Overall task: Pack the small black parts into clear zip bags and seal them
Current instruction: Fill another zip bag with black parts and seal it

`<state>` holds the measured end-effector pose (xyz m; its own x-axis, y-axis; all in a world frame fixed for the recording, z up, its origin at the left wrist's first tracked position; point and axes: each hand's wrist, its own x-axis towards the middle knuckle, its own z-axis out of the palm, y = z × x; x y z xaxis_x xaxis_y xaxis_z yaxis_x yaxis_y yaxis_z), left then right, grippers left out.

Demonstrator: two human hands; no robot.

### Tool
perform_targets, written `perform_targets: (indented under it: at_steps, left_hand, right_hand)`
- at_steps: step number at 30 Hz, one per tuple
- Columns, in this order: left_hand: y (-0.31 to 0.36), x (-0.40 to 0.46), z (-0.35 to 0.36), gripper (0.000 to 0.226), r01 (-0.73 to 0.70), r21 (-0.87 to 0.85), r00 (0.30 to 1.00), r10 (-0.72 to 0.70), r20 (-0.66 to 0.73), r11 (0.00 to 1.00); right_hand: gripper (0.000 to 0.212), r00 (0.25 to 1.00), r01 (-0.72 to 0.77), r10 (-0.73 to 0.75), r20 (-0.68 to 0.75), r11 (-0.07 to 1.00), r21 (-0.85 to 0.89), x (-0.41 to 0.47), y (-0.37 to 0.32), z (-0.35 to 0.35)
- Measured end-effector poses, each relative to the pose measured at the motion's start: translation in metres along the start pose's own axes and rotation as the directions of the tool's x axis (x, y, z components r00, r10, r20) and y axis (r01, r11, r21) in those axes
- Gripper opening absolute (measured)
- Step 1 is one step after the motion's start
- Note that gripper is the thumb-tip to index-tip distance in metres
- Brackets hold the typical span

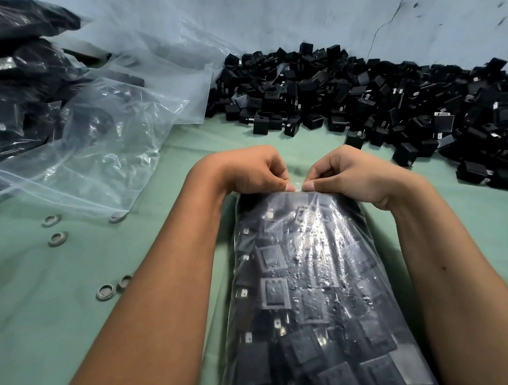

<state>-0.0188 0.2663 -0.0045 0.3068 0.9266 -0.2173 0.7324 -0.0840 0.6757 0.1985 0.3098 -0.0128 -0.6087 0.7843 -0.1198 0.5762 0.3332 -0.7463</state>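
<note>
Nearest to the camera lies a full zip bag, long and clear, packed with small black parts in rows; each part is a square block with a small metal tab, and the glossy plastic reflects the light. It rests on the green cloth that covers the bench, between the two forearms. At the far end of the bag, the left hand and the right hand meet: the fingers of each are curled and pinch the top edge of the bag, almost touching each other. Far and right spreads a big loose pile of black parts. Far left are empty clear bags, crumpled, and behind them filled bags. Small grey metal rings lie near left on the cloth. No writing is readable.
</note>
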Motion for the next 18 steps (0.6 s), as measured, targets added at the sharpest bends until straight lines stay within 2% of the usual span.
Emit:
perform_targets:
  at_steps: [6, 13, 18]
  left_hand:
    - [0.0, 0.002, 0.004, 0.019, -0.024, -0.008, 0.999, 0.024, -0.027, 1.0]
    - [-0.012, -0.003, -0.009, 0.018, 0.049, -0.035, 0.999, -0.05, -0.01, 0.998]
    - [-0.012, -0.001, -0.004, 0.013, 0.017, -0.058, 1.0, -0.019, -0.021, 0.998]
  right_hand:
    - [0.019, 0.999, 0.001, 0.002, 0.038, 0.997, -0.072, 0.001, -0.011, 0.002]
    - [0.018, 1.0, 0.014, -0.01, 0.03, 0.992, -0.124, -0.001, -0.014, 0.004]
    - [0.014, 0.999, -0.025, 0.03, 0.032, 0.985, -0.172, 0.003, -0.022, 0.004]
